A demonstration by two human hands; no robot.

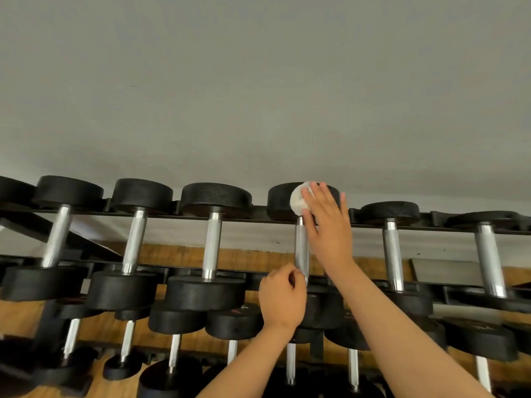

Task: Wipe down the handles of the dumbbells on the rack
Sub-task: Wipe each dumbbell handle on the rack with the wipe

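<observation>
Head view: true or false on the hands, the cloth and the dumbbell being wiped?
1. The right hand presses a white cloth at the far end of a top-row dumbbell's handle. True.
2. The left hand holds nothing. False: its fingers curl round the near end of that same handle.
3. The cloth is dark blue. False: it is white.
4. Lower-row dumbbells sit beneath the top row. True.
</observation>
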